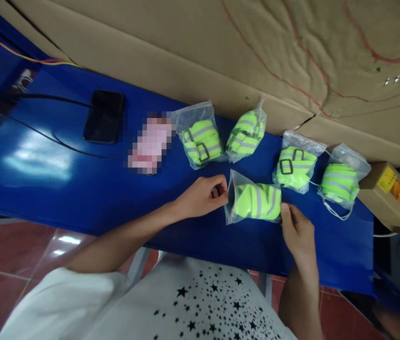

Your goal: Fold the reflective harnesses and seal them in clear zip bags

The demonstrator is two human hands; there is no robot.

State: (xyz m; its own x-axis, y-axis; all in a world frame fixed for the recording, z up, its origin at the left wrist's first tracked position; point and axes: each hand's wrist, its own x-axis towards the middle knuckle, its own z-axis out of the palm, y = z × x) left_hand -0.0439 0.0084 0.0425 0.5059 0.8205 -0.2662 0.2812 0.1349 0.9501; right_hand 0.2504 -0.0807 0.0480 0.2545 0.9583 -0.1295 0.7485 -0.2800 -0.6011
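Already, four zip-lock bags (pixel 201 141) of bundled reflective straps lie beyond and right of the fifth bag (pixel 256 203), itself filled, though its mouth looks unsealed. It sits between both hands: the right hand (pixel 297 229) pinches its base; the left hand (pixel 205 196) curls narrowly at its mouth, grip unclear.

Five bags (pixel 201 137) (pixel 247 131) (pixel 296 163) (pixel 341 177) (pixel 254 200) are holding five green bundles (pixel 203 140) (pixel 247 127) (pixel 294 169) (pixel 337 184) (pixel 259 202), one apiece. Two hands (pixel 205 196) (pixel 297 231) are working over one table (pixel 200 241). Also showing are one black device (pixel 104 115), one pixelated item (pixel 151 144) and one small box (pixel 386 196).
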